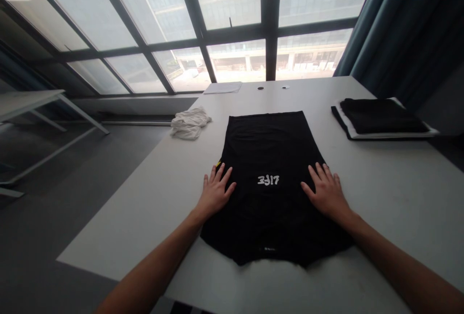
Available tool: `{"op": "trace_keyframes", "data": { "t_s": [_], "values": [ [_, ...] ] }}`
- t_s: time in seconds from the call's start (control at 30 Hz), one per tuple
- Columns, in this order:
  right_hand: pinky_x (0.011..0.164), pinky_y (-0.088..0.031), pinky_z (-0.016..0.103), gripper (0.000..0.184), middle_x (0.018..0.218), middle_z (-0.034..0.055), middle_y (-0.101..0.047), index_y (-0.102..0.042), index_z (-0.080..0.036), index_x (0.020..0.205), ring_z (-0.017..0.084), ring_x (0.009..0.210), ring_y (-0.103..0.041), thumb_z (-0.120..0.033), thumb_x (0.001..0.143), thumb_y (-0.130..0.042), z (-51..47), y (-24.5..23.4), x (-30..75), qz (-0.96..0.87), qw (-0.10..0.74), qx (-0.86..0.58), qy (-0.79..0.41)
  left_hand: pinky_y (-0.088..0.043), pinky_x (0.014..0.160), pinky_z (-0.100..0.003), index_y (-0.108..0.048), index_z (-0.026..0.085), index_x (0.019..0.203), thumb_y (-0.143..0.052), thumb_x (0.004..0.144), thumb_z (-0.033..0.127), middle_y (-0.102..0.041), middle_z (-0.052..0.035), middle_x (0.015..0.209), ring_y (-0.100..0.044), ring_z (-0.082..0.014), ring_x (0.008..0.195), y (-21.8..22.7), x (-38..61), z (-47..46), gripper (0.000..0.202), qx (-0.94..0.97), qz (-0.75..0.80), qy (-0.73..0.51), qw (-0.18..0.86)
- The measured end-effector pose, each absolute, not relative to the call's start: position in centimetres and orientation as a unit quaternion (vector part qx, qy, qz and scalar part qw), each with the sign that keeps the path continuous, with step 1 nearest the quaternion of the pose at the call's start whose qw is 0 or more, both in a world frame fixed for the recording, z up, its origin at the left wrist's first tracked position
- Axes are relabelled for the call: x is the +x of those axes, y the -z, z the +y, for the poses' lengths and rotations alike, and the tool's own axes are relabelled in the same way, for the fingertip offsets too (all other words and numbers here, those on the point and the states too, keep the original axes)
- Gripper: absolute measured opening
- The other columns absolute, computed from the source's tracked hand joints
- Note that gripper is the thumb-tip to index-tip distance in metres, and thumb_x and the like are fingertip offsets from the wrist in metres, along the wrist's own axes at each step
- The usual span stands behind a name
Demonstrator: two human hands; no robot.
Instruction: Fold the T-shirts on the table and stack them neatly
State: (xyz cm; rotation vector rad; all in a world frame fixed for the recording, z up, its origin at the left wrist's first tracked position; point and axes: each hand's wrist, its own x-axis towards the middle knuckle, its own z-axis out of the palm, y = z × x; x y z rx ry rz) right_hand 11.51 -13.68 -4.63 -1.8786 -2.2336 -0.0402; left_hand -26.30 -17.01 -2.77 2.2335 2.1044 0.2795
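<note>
A black T-shirt point(270, 149) lies spread flat on the white table point(145, 207), its collar toward me and its hem toward the window. White lettering on its chest appears upside down from here. My left hand point(216, 191) rests on the shirt's left edge with fingers spread. A small yellow tab pokes out beside those fingertips. On the opposite edge, my right hand point(326, 191) lies flat, fingers apart. Neither hand grips the cloth. Both sleeves are partly hidden by my hands and forearms.
A stack of folded black and white garments point(384, 118) sits at the right. Crumpled white cloth point(190, 123) lies at the left edge. Papers point(223, 88) rest at the far edge, near two round cable holes. Windows stand behind, a dark curtain point(391, 29) at right, another table point(32, 99) at left.
</note>
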Motion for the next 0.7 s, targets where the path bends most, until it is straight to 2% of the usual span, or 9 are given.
{"op": "trace_keyframes", "data": {
  "t_s": [0.13,0.23,0.33,0.47,0.7],
  "values": [
    [0.118,-0.023,0.058,0.065,0.16,0.0183,-0.035,-0.042,-0.012,0.151,0.036,0.15,-0.025,-0.051,0.099,-0.035,-13.7,4.5,11.5,-0.759,0.112,-0.641,0.012,-0.015,0.117,-0.069,-0.037,0.027,0.155,-0.043,0.101,0.048,-0.026,-0.0096,0.165,-0.014,-0.0364,0.153,2.0,-25.9,-17.3,0.059,0.73,0.674,-0.111,0.008],
    [0.118,-0.023,0.058,0.066,0.16,0.0183,-0.036,-0.042,-0.012,0.151,0.035,0.15,-0.025,-0.051,0.099,-0.035,-13.7,4.5,11.5,-0.759,0.111,-0.641,0.014,-0.013,0.12,-0.065,-0.035,0.026,0.156,-0.042,0.102,0.046,-0.026,-0.0083,0.165,-0.013,-0.0325,0.154,1.4,-25.2,-17.9,0.059,0.762,0.636,-0.123,-0.007],
    [0.118,-0.023,0.059,0.067,0.16,0.0183,-0.035,-0.042,-0.012,0.152,0.035,0.15,-0.025,-0.052,0.099,-0.034,-13.7,4.6,11.6,-0.761,0.107,-0.64,0.014,-0.017,0.121,-0.06,-0.033,0.028,0.157,-0.043,0.102,0.049,-0.026,-0.0063,0.165,-0.013,-0.0309,0.154,1.5,-24.6,-18.4,0.06,0.796,0.596,-0.105,0.017],
    [0.117,-0.024,0.059,0.067,0.16,0.0188,-0.035,-0.042,-0.012,0.151,0.036,0.15,-0.024,-0.053,0.099,-0.032,-13.6,4.8,11.7,-0.76,0.108,-0.64,0.015,-0.017,0.121,-0.06,-0.034,0.031,0.156,-0.044,0.101,0.051,-0.025,-0.0053,0.165,-0.014,-0.0311,0.154,1.6,-24.2,-18.7,0.059,0.805,0.585,-0.087,0.055],
    [0.115,-0.025,0.061,0.069,0.159,0.0201,-0.036,-0.043,-0.011,0.151,0.037,0.149,-0.025,-0.054,0.098,-0.031,-13.5,5.4,12.2,-0.765,0.107,-0.635,0.019,-0.021,0.123,-0.052,-0.044,0.025,0.151,-0.039,0.104,0.043,-0.035,-0.0056,0.161,-0.024,-0.0255,0.152,-0.4,-26.1,-17.6,0.051,0.753,0.616,-0.207,0.104]
  ]
}}
